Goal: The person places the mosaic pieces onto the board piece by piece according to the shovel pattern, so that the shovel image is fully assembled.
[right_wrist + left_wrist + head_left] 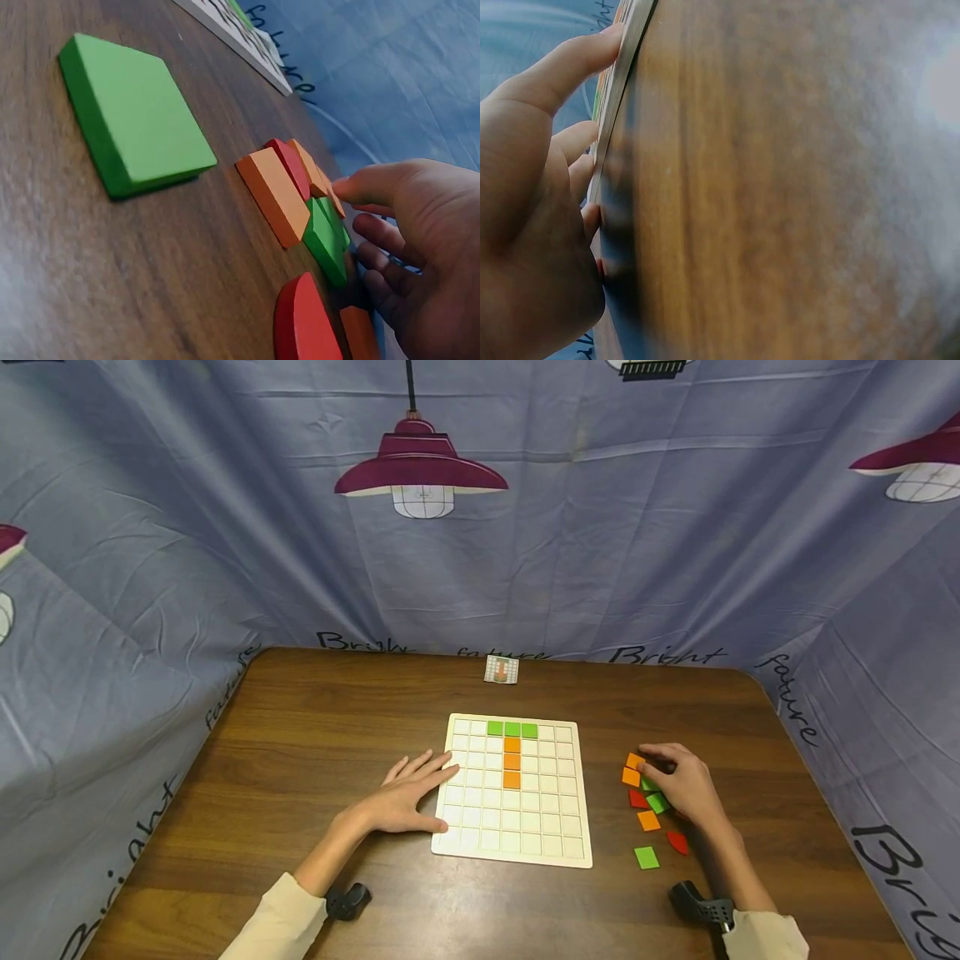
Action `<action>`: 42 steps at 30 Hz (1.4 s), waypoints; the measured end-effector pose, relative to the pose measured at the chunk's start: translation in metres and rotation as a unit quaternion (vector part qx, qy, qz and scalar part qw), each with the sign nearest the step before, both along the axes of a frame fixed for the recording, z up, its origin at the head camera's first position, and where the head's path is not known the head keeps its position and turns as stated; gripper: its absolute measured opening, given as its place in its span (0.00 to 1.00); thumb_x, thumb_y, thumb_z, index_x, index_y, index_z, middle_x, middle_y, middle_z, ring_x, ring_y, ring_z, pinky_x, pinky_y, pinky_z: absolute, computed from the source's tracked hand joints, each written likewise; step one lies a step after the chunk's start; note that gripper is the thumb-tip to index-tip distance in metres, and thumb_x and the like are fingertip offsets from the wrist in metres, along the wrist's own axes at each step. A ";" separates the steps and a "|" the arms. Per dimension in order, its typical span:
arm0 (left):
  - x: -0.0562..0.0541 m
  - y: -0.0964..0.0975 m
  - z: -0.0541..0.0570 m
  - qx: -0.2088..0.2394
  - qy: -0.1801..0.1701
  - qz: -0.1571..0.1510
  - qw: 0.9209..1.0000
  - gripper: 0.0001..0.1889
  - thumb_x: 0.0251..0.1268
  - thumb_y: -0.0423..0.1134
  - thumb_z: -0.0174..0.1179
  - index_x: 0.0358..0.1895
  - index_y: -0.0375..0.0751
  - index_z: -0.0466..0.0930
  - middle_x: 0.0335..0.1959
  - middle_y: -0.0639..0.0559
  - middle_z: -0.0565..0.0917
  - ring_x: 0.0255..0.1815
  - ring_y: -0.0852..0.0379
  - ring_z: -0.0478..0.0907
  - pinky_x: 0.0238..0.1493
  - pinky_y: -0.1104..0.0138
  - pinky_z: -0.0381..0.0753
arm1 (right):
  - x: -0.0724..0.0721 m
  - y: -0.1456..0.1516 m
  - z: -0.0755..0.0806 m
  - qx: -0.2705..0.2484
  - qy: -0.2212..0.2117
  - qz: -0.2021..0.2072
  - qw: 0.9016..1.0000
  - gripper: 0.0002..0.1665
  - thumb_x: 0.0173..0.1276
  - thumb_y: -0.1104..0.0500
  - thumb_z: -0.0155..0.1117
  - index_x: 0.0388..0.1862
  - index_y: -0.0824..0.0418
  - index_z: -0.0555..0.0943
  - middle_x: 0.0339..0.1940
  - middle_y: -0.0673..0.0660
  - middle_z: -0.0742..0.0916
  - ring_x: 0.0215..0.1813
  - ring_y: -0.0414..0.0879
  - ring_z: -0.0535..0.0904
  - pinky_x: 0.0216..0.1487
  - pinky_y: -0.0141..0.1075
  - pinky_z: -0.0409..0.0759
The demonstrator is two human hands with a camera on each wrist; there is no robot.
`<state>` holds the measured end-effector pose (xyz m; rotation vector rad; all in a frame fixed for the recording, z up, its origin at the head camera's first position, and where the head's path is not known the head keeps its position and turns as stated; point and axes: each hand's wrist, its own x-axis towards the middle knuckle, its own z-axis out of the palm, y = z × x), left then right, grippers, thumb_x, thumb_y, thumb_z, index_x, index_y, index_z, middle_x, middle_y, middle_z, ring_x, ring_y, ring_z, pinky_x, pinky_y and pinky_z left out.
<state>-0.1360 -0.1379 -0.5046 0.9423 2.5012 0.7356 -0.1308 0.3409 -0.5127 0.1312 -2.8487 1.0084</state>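
Note:
My left hand (401, 802) rests with fingers spread on the left edge of a white grid board (528, 847). In the left wrist view, its thumb (592, 52) touches the board's rim. On the board, three green tiles (512, 728) form a row at the top, with three orange tiles (512, 762) in a column below the middle one. Over the loose pieces, my right hand (686, 785) pinches an orange square tile (635, 761) between thumb and forefinger. The forefinger's tip is partly hidden in the right wrist view.
Beside the right hand lie another orange tile (648, 820), a green tile (647, 857), a red rounded piece (677, 842) and several more pieces. A small pattern card (501, 669) lies at the back edge of the wooden table (337, 710). Blue curtains (525, 568) hang around it.

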 end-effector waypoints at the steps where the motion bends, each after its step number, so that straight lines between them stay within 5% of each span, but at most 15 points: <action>1: 0.000 0.000 0.000 0.001 0.000 0.000 1.000 0.48 0.61 0.60 0.65 0.80 0.49 0.54 0.81 0.49 0.49 0.80 0.42 0.38 0.73 0.40 0.33 | 0.000 0.000 0.000 -0.002 -0.002 0.000 1.000 0.22 0.69 0.56 0.69 0.57 0.66 0.83 0.55 0.67 0.82 0.51 0.61 0.79 0.50 0.55 0.76; 24: 0.001 0.000 -0.001 0.007 0.005 -0.003 1.000 0.47 0.61 0.60 0.65 0.80 0.48 0.55 0.81 0.48 0.49 0.80 0.41 0.39 0.72 0.39 0.33 | -0.005 0.003 -0.004 0.006 -0.021 0.003 1.000 0.22 0.67 0.55 0.70 0.56 0.67 0.84 0.54 0.68 0.83 0.56 0.65 0.77 0.55 0.60 0.72; 42: 0.001 0.000 -0.001 0.003 0.009 -0.002 1.000 0.47 0.61 0.60 0.65 0.80 0.48 0.55 0.81 0.49 0.49 0.80 0.41 0.39 0.73 0.39 0.33 | -0.007 0.005 0.000 0.024 -0.031 -0.005 0.999 0.21 0.65 0.60 0.70 0.56 0.67 0.84 0.54 0.70 0.83 0.47 0.59 0.79 0.42 0.47 0.77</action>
